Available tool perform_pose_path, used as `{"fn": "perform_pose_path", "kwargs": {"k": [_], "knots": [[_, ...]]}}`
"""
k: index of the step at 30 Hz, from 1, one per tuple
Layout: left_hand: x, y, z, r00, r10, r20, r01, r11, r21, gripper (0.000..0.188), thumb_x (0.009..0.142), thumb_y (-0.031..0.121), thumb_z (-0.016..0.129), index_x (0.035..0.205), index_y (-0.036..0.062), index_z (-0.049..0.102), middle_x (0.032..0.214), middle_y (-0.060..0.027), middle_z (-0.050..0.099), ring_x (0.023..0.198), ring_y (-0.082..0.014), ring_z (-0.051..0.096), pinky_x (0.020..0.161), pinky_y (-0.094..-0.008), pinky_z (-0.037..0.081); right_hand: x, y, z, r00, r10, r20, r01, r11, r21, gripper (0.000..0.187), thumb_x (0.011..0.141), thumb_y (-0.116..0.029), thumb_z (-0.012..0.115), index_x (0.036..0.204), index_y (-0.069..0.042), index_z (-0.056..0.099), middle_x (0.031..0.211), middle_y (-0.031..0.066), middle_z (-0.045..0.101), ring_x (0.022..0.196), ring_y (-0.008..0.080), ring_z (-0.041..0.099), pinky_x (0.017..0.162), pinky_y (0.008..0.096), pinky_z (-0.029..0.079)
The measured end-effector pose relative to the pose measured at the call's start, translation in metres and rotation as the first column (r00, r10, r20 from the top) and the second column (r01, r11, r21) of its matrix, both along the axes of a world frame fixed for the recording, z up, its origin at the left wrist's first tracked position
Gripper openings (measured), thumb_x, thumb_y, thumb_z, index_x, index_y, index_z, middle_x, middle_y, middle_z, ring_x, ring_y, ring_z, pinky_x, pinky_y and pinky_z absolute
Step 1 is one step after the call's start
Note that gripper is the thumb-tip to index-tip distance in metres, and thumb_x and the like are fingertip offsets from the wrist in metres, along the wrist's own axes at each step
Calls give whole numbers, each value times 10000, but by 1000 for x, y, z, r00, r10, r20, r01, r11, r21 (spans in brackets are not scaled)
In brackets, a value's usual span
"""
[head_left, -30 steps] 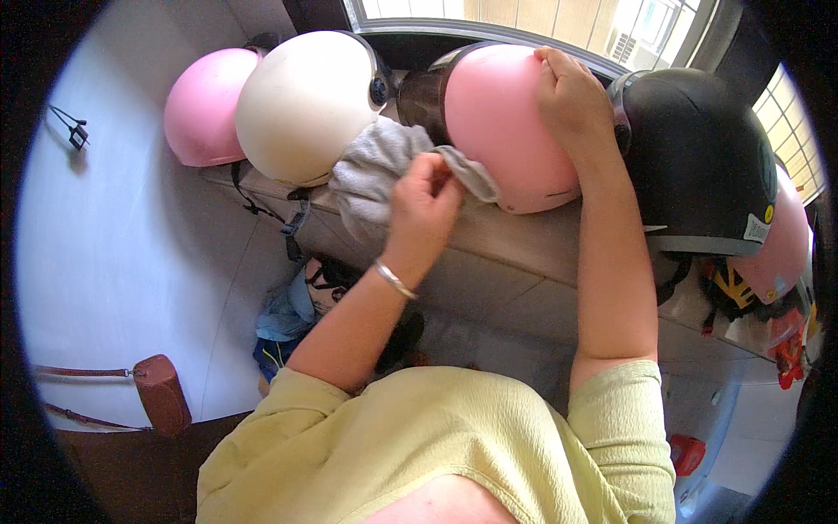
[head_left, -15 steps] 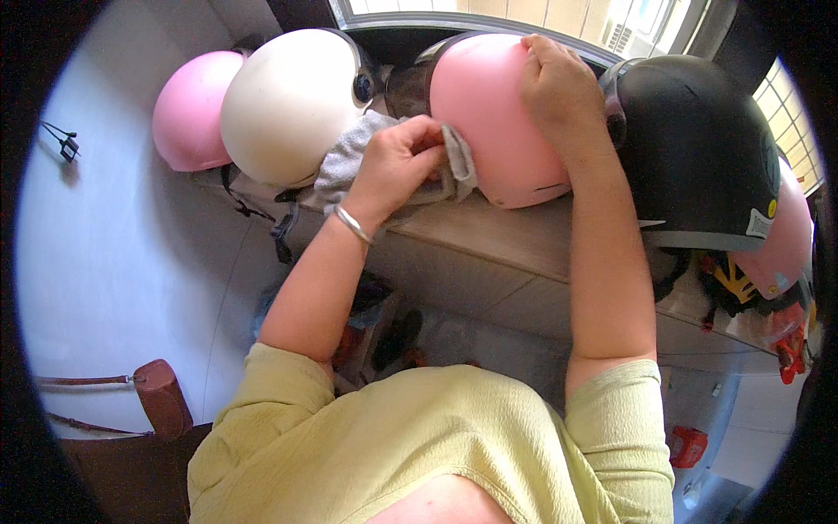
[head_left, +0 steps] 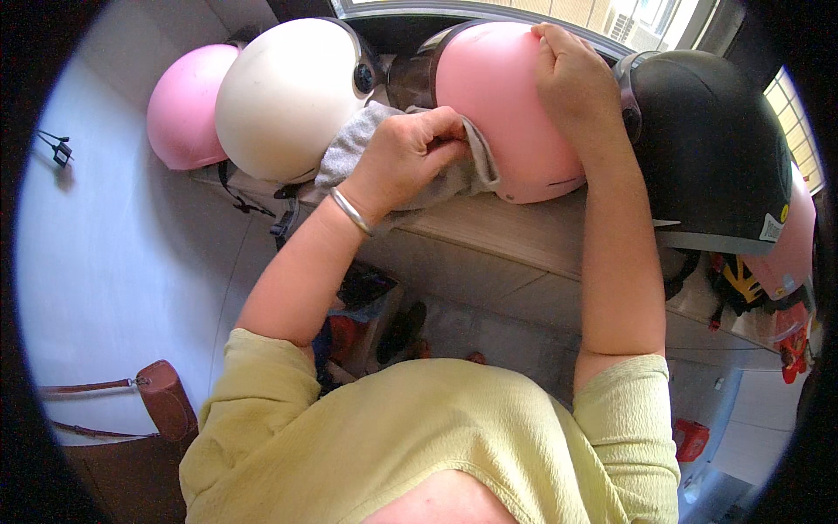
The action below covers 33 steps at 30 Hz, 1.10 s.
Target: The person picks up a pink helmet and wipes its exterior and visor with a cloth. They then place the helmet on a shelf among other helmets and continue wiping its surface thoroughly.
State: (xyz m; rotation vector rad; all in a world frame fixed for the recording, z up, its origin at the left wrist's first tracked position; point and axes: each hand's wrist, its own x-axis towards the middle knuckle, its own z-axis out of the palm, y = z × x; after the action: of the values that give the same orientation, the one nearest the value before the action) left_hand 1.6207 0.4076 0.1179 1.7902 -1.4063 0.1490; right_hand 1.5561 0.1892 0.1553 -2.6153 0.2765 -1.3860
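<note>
A grey cloth (head_left: 351, 147) is bunched in my left hand (head_left: 403, 159), whose fingers are closed round it. One folded edge of the cloth touches the lower left side of a pink helmet (head_left: 491, 83). My right hand (head_left: 578, 87) holds that helmet at its upper right, fingers bent over the shell and their tips partly hidden. The helmet's dark visor (head_left: 417, 83) faces left. Close to my left hand stands a white helmet (head_left: 284, 100), and part of the cloth lies in front of it. A black helmet (head_left: 703, 144) is right of my right forearm.
The helmets stand in a row on a wooden ledge (head_left: 497, 229) below a window (head_left: 567, 13). A smaller pink helmet (head_left: 185, 109) is at the far left, another pink one (head_left: 783, 249) at the far right. A brown bag (head_left: 166, 402) sits lower left. Straps hang over the ledge's front.
My left hand and the cloth have shifted slightly right along the pink helmet. My right hand stays on its upper right. The whole view has also moved a little.
</note>
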Motion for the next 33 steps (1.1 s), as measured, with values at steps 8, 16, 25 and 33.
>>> {"fn": "perform_pose_path", "kwargs": {"k": [8, 16, 25, 33], "knots": [[6, 3, 9, 998, -38, -47, 39, 999, 14, 114, 851, 38, 690, 960, 12, 668, 807, -85, 696, 725, -108, 647, 678, -269, 524, 0, 3, 0, 999, 17, -36, -18, 1000, -9, 310, 952, -224, 429, 1086, -59, 655, 1064, 195, 675, 1033, 364, 638, 920, 459, 489], [8, 3, 4, 999, -6, 39, 6, 1000, -4, 116, 847, 82, 692, 943, 35, 646, 811, -146, 696, 727, -252, 704, 644, -328, 554, 2, 1, -2, 999, 33, -12, -33, 999, -2, 298, 936, -234, 445, 1022, -53, 665, 1023, 193, 686, 1026, 364, 640, 920, 487, 483], [-44, -13, -46, 961, 117, 249, -153, 979, 132, 165, 845, 115, 665, 950, 33, 567, 744, -170, 634, 689, -340, 658, 600, -408, 525, -2, -2, 3, 997, 35, -66, -33, 999, 38, 309, 948, -230, 438, 1084, -56, 655, 1082, 195, 675, 1067, 361, 626, 947, 462, 479], [-58, 45, -5, 600, -167, -782, 80, 986, -149, 80, 993, 59, 517, 1049, 31, 567, 812, -16, 642, 625, -34, 570, 537, -194, 469, -80, 51, 6, 930, 314, 191, -354, 905, 237, 373, 910, -225, 669, 1231, -53, 586, 1219, 146, 641, 1126, 298, 621, 981, 386, 471]]}}
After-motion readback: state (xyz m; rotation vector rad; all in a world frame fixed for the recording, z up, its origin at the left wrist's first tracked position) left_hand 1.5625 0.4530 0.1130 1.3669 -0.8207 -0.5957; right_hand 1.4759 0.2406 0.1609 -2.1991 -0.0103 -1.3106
